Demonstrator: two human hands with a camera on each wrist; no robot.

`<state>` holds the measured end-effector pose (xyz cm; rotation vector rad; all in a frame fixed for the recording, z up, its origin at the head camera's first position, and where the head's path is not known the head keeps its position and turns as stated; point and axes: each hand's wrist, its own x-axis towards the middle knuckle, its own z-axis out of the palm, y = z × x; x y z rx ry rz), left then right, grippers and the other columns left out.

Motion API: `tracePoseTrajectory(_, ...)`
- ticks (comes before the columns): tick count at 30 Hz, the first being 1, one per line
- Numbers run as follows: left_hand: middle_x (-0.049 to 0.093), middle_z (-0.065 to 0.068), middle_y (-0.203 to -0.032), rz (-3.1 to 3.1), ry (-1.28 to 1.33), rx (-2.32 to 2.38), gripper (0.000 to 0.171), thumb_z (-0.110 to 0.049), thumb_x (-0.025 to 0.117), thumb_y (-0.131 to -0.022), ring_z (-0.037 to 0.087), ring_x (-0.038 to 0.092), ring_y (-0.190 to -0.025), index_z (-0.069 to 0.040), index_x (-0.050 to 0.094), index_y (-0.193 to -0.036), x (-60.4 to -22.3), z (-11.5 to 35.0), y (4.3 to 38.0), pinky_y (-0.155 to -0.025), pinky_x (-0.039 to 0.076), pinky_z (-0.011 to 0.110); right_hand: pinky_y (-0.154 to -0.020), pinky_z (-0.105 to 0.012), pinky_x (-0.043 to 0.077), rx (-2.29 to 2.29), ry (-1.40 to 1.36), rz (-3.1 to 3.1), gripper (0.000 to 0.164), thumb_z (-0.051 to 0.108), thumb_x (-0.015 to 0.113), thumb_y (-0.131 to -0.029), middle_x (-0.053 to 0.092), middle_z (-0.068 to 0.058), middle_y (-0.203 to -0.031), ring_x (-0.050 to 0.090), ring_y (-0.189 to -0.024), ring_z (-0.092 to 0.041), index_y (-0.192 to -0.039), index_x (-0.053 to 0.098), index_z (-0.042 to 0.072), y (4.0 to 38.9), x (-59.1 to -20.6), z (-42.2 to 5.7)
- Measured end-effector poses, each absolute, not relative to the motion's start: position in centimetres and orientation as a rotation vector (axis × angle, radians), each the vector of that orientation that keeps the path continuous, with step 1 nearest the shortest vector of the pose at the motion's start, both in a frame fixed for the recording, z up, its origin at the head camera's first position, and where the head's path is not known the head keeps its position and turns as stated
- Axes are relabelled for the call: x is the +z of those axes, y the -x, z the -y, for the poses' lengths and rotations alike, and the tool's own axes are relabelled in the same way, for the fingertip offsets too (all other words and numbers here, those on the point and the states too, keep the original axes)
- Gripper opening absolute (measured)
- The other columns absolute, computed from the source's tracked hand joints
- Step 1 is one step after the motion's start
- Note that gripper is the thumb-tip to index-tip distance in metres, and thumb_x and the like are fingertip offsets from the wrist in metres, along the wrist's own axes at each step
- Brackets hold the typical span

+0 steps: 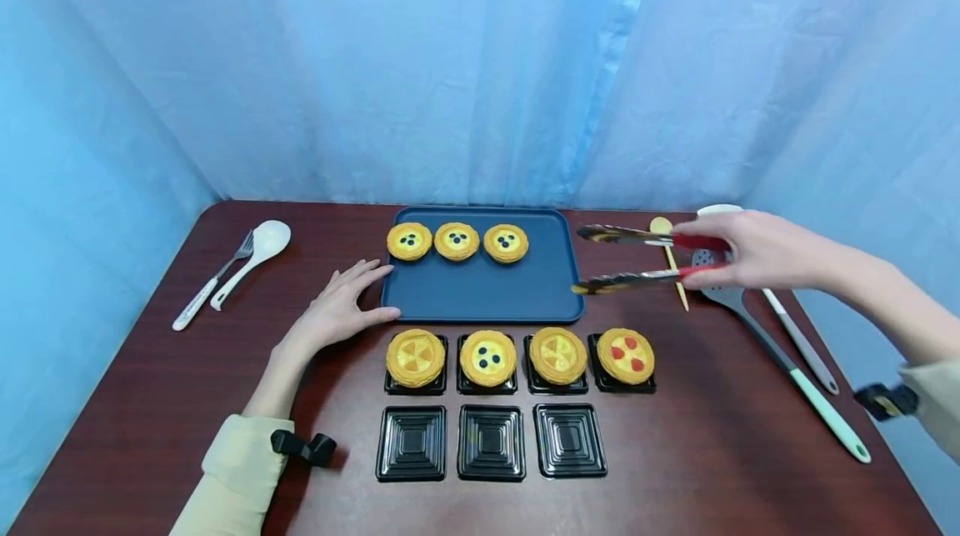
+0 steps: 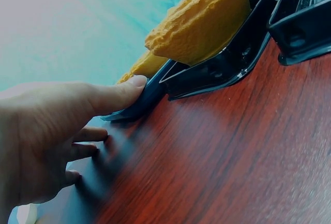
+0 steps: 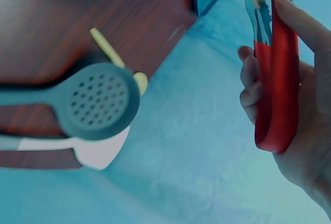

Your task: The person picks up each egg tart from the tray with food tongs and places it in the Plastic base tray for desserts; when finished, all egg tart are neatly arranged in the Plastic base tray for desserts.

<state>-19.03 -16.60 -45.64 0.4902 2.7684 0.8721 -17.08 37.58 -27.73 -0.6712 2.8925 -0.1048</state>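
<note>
My right hand (image 1: 723,251) grips red-handled metal tongs (image 3: 276,79). Their arms are spread, nothing lies between the tips, and they hover at the right end of the blue tray (image 1: 480,290). At the tray's left edge rests my left hand (image 1: 341,311), thumb and fingers spread and touching the rim. Three blueberry-topped egg tarts (image 1: 457,242) sit in a row along the tray's far side. In front of the tray, black plastic boxes hold a tart with orange wedges (image 1: 416,358), a blueberry tart (image 1: 488,358), another wedge tart (image 1: 558,356) and a red-topped tart (image 1: 626,356).
Three black boxes without tarts (image 1: 491,443) stand in the nearest row. A fork (image 1: 213,282) and white ladle (image 1: 258,257) lie at left. At right are a small wooden spoon (image 1: 671,261), a slotted skimmer (image 3: 98,100) and a white-headed utensil (image 3: 101,151). Curtains enclose the table.
</note>
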Motion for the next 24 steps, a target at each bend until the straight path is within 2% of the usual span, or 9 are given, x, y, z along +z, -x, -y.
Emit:
tracePoseTrajectory(2, 0.028, 0.021, -0.168, -2.768, -0.493, 0.870, 0.082, -0.048, 0.073, -0.094, 0.043, 0.016, -0.160, -0.015, 0.039, -0.160, -45.7, 16.5, 19.2, -0.129, 0.005, 0.066, -0.069, -0.038, 0.054, -0.100, 0.651, -2.889, 0.077, 0.053, 0.081, -0.085, 0.067, -0.017, -0.135, 0.067, -0.082, -0.021, -0.144, 0.060, 0.009, 18.7, -28.1, -36.2)
tracePoseTrajectory(4, 0.028, 0.021, -0.169, -2.770, -0.490, 0.866, 0.082, -0.048, 0.073, -0.094, 0.043, 0.017, -0.160, -0.015, 0.039, -0.160, -45.7, 16.5, 19.3, -0.129, 0.005, 0.066, -0.077, -0.045, 0.057, -0.089, 0.660, -2.897, 0.078, 0.056, 0.079, -0.085, 0.066, -0.018, -0.137, 0.068, -0.100, -0.026, -0.144, 0.061, 0.008, 20.3, -28.6, -34.9)
tracePoseTrajectory(5, 0.028, 0.021, -0.169, -2.772, -0.487, 0.864, 0.082, -0.048, 0.073, -0.094, 0.043, 0.017, -0.160, -0.015, 0.039, -0.160, -45.7, 16.4, 19.3, -0.130, 0.005, 0.066, -0.078, -0.047, 0.058, -0.094, 0.663, -2.896, 0.079, 0.057, 0.079, -0.085, 0.067, -0.017, -0.136, 0.069, -0.099, -0.027, -0.143, 0.060, 0.007, 21.1, -29.0, -34.3)
tracePoseTrajectory(6, 0.028, 0.021, -0.169, -2.773, -0.485, 0.862, 0.081, -0.048, 0.072, -0.094, 0.043, 0.017, -0.160, -0.015, 0.039, -0.160, -45.7, 16.4, 19.4, -0.130, 0.005, 0.066, -0.083, -0.050, 0.058, -0.087, 0.666, -2.899, 0.080, 0.058, 0.078, -0.085, 0.066, -0.018, -0.137, 0.068, -0.107, -0.030, -0.143, 0.060, 0.006, 21.9, -29.2, -33.8)
tracePoseTrajectory(8, 0.028, 0.021, -0.169, -2.775, -0.480, 0.860, 0.081, -0.048, 0.072, -0.094, 0.043, 0.017, -0.159, -0.015, 0.038, -0.160, -45.7, 16.4, 19.5, -0.129, 0.005, 0.066, -0.083, -0.050, 0.058, -0.080, 0.663, -2.902, 0.081, 0.059, 0.078, -0.085, 0.067, -0.017, -0.136, 0.069, -0.106, -0.030, -0.144, 0.060, 0.007, 23.4, -29.8, -32.7)
tracePoseTrajectory(15, 0.027, 0.021, -0.169, -2.762, -0.470, 0.865, 0.081, -0.047, 0.072, -0.094, 0.043, 0.015, -0.160, -0.016, 0.038, -0.161, -45.7, 16.1, 19.9, -0.130, 0.004, 0.065, -0.092, -0.056, 0.057, 0.032, 0.685, -2.885, 0.085, 0.064, 0.075, -0.086, 0.065, -0.017, -0.141, 0.067, -0.119, -0.035, -0.147, 0.057, 0.007, 26.9, -31.9, -29.8)
tracePoseTrajectory(18, 0.027, 0.020, -0.170, -2.759, -0.470, 0.865, 0.082, -0.048, 0.072, -0.094, 0.043, 0.015, -0.160, -0.016, 0.037, -0.161, -45.7, 15.9, 20.1, -0.130, 0.004, 0.065, -0.090, -0.054, 0.057, 0.054, 0.696, -2.867, 0.084, 0.065, 0.074, -0.085, 0.068, -0.014, -0.136, 0.068, -0.116, -0.033, -0.146, 0.058, 0.008, 27.5, -32.6, -29.1)
tracePoseTrajectory(24, 0.026, 0.018, -0.170, -2.749, -0.471, 0.880, 0.081, -0.048, 0.072, -0.094, 0.042, 0.013, -0.161, -0.017, 0.038, -0.161, -45.5, 15.5, 20.4, -0.130, 0.003, 0.065, -0.077, -0.047, 0.057, 0.092, 0.707, -2.859, 0.077, 0.064, 0.074, -0.086, 0.074, -0.007, -0.113, 0.069, -0.095, -0.024, -0.140, 0.063, 0.010, 28.2, -33.6, -28.5)
